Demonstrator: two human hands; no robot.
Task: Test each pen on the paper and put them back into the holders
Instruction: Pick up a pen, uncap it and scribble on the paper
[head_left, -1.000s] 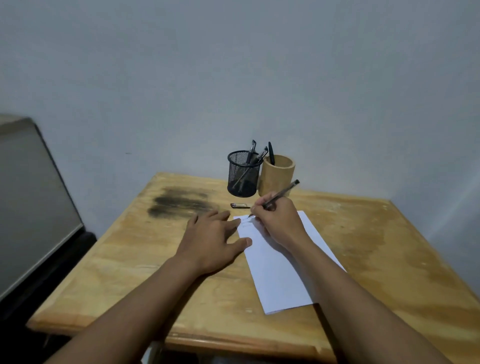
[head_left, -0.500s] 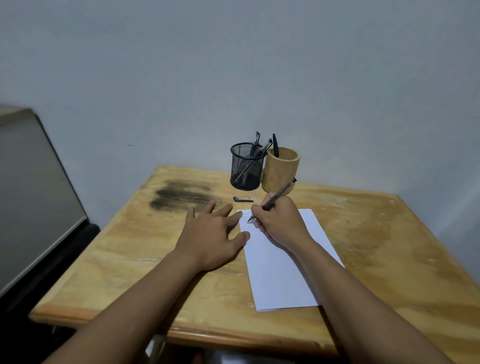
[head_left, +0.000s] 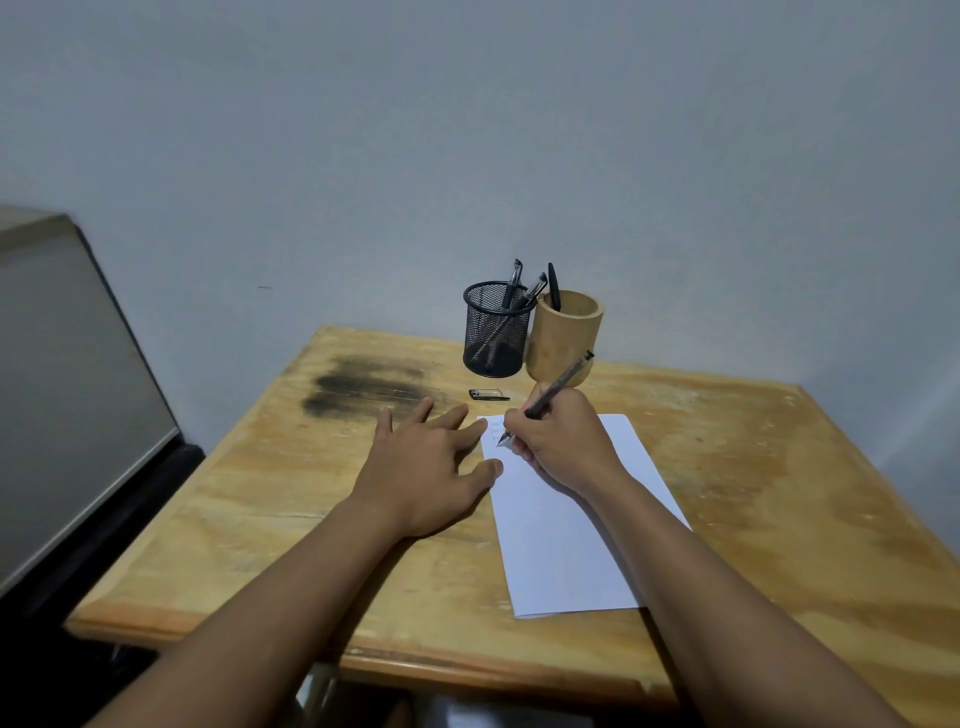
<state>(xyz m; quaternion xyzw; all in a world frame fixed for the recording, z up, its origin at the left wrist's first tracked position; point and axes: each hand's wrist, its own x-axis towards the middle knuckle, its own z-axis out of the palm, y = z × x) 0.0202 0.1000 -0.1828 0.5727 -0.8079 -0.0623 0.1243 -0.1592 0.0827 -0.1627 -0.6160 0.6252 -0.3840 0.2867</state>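
Pen (head_left: 558, 384) gripped by right hand (head_left: 563, 447) fingers, tip on paper (head_left: 571, 535). Left hand (head_left: 426, 467) spread flat on bench (head_left: 779, 493). Cap (head_left: 488, 395) laid near mesh holder (head_left: 493, 332); wooden holder (head_left: 563, 340) partly blocked by pen.

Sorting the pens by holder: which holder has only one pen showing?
The wooden holder, right of the black mesh holder. Only one black pen sticks out of it; the mesh one shows two pens.

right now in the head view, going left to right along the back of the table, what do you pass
dark stain → pen cap → black mesh holder → bamboo holder
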